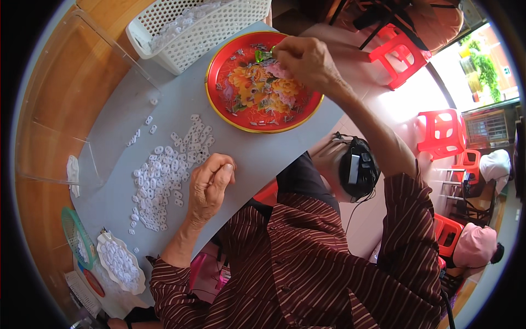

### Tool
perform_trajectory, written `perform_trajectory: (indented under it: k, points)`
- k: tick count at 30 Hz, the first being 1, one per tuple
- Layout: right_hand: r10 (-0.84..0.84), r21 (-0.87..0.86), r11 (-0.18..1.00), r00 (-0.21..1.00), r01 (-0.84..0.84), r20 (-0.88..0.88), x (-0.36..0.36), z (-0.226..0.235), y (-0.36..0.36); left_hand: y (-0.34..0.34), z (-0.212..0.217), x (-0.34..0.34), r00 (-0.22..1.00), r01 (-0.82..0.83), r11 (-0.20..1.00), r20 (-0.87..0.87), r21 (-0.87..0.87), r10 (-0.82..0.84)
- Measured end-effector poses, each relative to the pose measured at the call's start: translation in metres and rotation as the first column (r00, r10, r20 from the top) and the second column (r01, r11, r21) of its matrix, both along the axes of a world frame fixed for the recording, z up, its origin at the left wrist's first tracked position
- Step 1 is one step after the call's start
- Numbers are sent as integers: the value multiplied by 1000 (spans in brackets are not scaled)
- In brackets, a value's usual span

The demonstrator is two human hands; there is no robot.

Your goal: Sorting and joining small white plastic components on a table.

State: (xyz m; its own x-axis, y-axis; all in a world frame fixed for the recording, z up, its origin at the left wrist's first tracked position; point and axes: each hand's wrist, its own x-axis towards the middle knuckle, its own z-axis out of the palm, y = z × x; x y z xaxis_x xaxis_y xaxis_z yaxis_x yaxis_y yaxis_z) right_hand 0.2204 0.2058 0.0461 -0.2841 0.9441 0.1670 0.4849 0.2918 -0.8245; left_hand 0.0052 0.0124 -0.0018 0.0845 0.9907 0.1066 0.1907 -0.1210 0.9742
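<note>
We look down on a room with a pale floor (364, 230) and at least 4 red stools (441, 116). On 1 grey table (257, 151) sit 1 white perforated basket (203, 44) and 1 round red tray (241, 123) (patterned with flowers). Our right hand (307, 63), fingers drawn together, is above the tray's edge; our left hand (211, 181) curls beside countless white pieces (156, 181). We cannot tell whether either holds anything. Tiny greyish bits (240, 52) lie scattered in the tray.

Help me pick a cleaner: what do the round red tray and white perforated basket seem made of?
Round red tray: glossy, perhaps painted metal, judging by its thin gold rim; plastic is possible.
White perforated basket: probably smooth molded plastic, given its regular holes and rounded corners.
</note>
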Motion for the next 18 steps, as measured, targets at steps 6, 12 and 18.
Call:
perform_trajectory:
  k: [6, 12, 18]
  points:
    - [71, 237, 963, 971, -127, 230, 23, -12, 7, 2, 1, 3, 1000, -11, 1000, -6, 6, 11]
    - [239, 207, 920, 895, -333, 377, 5, -15, 0, 2, 0, 1, 1000, -3, 1000, -10, 3, 3]
    - [255, 166, 908, 823, -384, 508, -17, -25, 6, 0, -1, -1, 1000, -1, 1000, 20, -7, 1]
